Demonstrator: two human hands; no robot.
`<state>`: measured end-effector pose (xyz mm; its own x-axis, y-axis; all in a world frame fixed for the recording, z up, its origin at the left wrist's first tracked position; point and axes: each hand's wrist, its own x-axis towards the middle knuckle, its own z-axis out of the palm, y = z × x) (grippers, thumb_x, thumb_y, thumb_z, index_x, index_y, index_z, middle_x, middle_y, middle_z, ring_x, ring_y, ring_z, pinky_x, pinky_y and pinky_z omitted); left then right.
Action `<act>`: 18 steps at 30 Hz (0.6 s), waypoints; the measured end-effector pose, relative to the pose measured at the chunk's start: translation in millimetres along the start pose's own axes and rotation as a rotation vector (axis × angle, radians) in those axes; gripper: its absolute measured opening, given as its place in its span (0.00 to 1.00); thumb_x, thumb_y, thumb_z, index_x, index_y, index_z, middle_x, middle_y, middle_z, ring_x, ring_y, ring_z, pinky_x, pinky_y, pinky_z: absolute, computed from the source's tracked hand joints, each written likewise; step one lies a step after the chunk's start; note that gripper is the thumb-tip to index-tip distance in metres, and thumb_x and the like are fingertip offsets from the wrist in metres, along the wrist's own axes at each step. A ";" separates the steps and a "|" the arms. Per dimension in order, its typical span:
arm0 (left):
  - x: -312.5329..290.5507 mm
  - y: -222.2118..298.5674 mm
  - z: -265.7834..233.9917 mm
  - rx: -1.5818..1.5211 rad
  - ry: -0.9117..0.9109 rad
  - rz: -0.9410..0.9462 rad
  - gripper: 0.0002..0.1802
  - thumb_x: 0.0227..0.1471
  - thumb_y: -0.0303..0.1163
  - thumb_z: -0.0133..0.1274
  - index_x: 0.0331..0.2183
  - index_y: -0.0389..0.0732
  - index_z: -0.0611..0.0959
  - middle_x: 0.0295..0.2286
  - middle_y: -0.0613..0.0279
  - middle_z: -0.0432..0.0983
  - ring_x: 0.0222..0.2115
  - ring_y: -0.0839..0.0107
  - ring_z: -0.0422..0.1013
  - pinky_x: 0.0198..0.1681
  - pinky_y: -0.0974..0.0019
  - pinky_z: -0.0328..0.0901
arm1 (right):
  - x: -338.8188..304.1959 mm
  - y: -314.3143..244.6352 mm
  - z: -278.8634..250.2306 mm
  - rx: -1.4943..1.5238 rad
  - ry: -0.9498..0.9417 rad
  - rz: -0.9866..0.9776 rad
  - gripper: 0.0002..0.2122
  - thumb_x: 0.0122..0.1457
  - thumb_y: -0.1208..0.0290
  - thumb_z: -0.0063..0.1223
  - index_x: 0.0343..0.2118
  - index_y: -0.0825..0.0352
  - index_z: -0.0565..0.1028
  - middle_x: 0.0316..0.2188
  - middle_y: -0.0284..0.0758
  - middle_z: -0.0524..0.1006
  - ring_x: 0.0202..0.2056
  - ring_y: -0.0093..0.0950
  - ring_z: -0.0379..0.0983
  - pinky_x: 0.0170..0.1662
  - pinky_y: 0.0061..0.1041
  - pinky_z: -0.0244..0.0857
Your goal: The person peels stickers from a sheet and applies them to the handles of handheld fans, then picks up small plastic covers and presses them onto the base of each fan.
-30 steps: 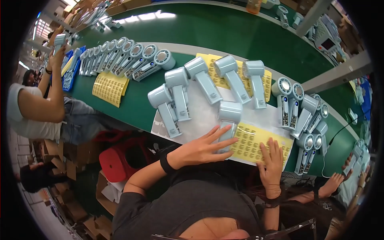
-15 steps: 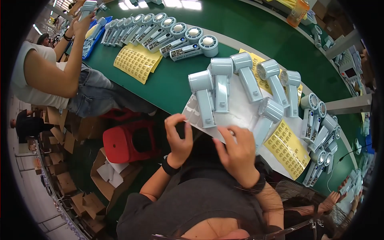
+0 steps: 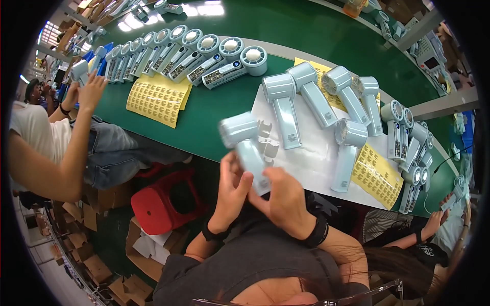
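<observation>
A light blue handheld fan is up off the table near its front edge, its round head tilted away from me and slightly blurred. My left hand is closed around its handle from the left. At the handle's lower end, my right hand pinches from the right; whether a small sticker is under those fingers is hidden. Beyond my hands, a white sheet with grey cut-out shapes bears several more fans, among them one fan just beyond the held one and another fan on the right.
A row of fans with bare inner parts showing lines the table's far left. Yellow sticker sheets lie before it; another yellow sheet is at right. More fans stand near a grey post. A red stool and co-workers flank me.
The nearest left fan has been lifted from the white sheet into my hands, which have closed on it. My view has shifted, and the co-worker at left has lowered their hands.
</observation>
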<state>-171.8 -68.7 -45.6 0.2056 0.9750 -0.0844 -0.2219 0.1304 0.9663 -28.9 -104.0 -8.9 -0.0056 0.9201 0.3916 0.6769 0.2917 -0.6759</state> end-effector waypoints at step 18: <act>28.5 24.4 -15.4 -0.317 -0.056 -0.066 0.28 0.65 0.36 0.44 0.60 0.40 0.55 0.47 0.47 0.69 0.44 0.59 0.74 0.49 0.53 0.71 | -13.1 19.3 21.7 0.079 0.175 0.407 0.12 0.53 0.82 0.60 0.41 0.70 0.79 0.33 0.40 0.71 0.34 0.37 0.70 0.37 0.31 0.66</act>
<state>-186.0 -34.9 -28.2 0.2795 0.9523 -0.1224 -0.4899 0.2511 0.8348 -31.7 -104.8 -40.6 0.3782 0.9083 0.1790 0.5397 -0.0593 -0.8397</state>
